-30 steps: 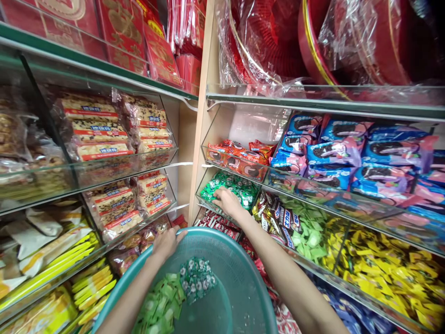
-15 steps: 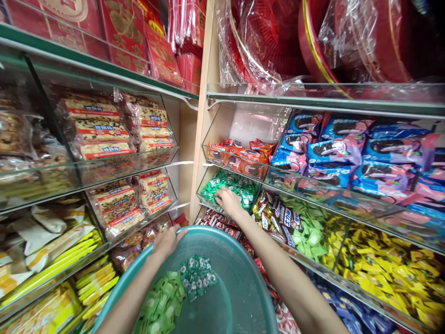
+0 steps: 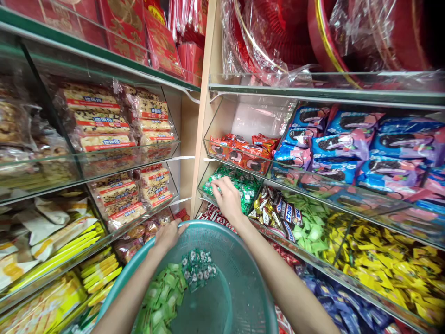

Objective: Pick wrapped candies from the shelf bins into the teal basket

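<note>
My left hand (image 3: 169, 235) is closed over the far-left rim of a round green plastic basket (image 3: 243, 260), thumb along the edge. Inside the basket lie a heap of light-green wrapped sweets (image 3: 165, 297) and a cluster of dark-green shiny wrapped candies (image 3: 199, 269). Beyond the basket, my right hand (image 3: 226, 200) hovers at the front of a clear bin of green wrapped candies (image 3: 245, 185). Its fingers are curled together toward the thumb; whether a candy is between them cannot be made out.
Right of the green candies are brown-wrapped chocolates (image 3: 278, 211), more light-green sweets (image 3: 309, 222) and yellow packets (image 3: 385, 260). A clear-fronted shelf above holds red packets (image 3: 239, 150) and blue cookie packs (image 3: 342, 139). Packaged pastry bars (image 3: 100, 123) fill shelves on the left.
My right hand has lifted slightly off the green candies and drawn back toward me, fingers more curled. My left hand stays on the basket rim. The view has shifted a little.
</note>
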The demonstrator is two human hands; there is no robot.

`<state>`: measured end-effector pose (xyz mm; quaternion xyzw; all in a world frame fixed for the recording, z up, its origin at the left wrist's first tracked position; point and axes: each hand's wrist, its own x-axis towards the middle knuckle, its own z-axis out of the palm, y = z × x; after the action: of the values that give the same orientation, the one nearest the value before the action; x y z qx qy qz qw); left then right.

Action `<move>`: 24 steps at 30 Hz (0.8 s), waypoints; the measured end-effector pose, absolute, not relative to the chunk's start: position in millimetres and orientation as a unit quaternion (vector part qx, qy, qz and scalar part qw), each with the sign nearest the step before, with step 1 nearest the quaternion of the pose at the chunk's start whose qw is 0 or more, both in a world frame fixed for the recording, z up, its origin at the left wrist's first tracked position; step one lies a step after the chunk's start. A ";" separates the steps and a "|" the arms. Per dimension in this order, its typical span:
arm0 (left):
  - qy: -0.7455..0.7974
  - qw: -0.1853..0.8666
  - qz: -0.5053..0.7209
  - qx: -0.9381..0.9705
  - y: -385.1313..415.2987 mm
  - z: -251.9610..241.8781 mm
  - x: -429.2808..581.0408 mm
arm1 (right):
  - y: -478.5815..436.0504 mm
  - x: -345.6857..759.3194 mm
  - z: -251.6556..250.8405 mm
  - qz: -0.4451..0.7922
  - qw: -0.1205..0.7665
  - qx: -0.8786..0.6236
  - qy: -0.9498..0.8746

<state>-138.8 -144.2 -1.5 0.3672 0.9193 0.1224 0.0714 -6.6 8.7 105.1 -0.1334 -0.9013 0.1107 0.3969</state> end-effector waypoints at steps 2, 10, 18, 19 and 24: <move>0.919 0.072 0.119 0.369 -143.4 -1.4 -138.6 | -10.0 -5.2 93.5 0.165 0.389 -0.086 -0.902; 0.918 0.062 0.104 0.378 -141.9 -12.0 -138.2 | -30.6 -9.2 -10.6 0.341 0.109 -0.036 -0.933; 0.913 0.071 0.083 0.394 -137.5 -10.5 -132.3 | -24.6 1.8 -55.7 0.376 -0.111 -0.093 -0.915; 0.912 0.070 0.081 0.395 -136.5 -9.3 -131.4 | -25.7 3.0 -56.0 0.372 -0.115 -0.094 -0.916; 0.910 0.070 0.082 0.401 -131.3 -6.1 -128.6 | -32.9 6.2 -56.4 0.325 -0.102 -0.112 -0.934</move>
<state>-128.6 -131.3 -6.1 0.4007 0.9098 0.0816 0.0703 6.2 -32.9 -56.4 -0.1116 -0.9336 0.3248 -0.1019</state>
